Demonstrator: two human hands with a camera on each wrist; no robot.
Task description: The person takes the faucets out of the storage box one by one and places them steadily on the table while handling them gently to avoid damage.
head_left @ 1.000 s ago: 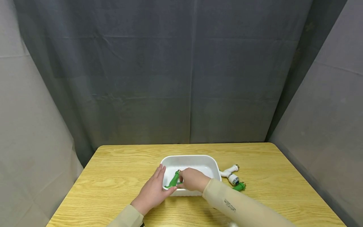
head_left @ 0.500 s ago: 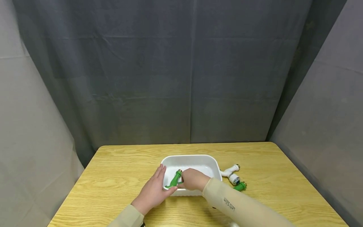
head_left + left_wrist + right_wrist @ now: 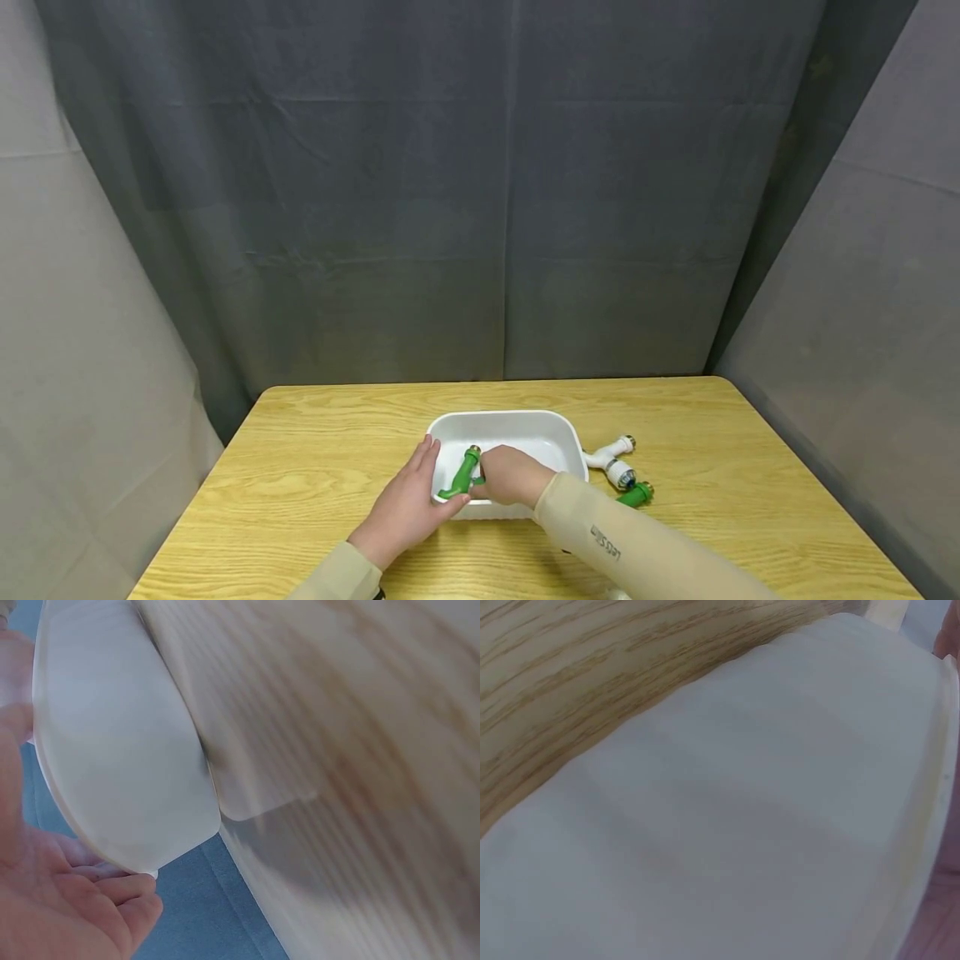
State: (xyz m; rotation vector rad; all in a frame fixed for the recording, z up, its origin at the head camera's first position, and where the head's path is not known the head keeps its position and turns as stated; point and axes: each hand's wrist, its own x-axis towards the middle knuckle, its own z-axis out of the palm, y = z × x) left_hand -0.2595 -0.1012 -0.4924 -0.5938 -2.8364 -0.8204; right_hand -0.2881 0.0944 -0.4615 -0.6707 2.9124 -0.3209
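A green tap [image 3: 461,473] with a brass threaded end slants inside the white plastic tub [image 3: 558,429], its spout toward the near left corner. My right hand [image 3: 513,475] reaches over the tub's near side and pinches the tap at its handle side; the fingertips are mostly hidden behind the hand. At the tub's left corner, my left hand [image 3: 405,508] rests with long, nearly straight fingers along the rim and the thumb at the front edge. The left wrist view shows this left hand [image 3: 75,900] by the tub wall [image 3: 120,750]. Mostly tub wall [image 3: 742,772] fills the right wrist view.
Right of the tub, a white tap [image 3: 609,458] lies on the wooden table [image 3: 337,433]. Another green tap [image 3: 636,494] lies just nearer, partly covered by the right sleeve [image 3: 622,542]. Grey curtain [image 3: 390,208] hangs behind the table.
The green tap in the tub has turned slightly, its threaded end tipping up a little. Both hands and the tub stay almost where they were.
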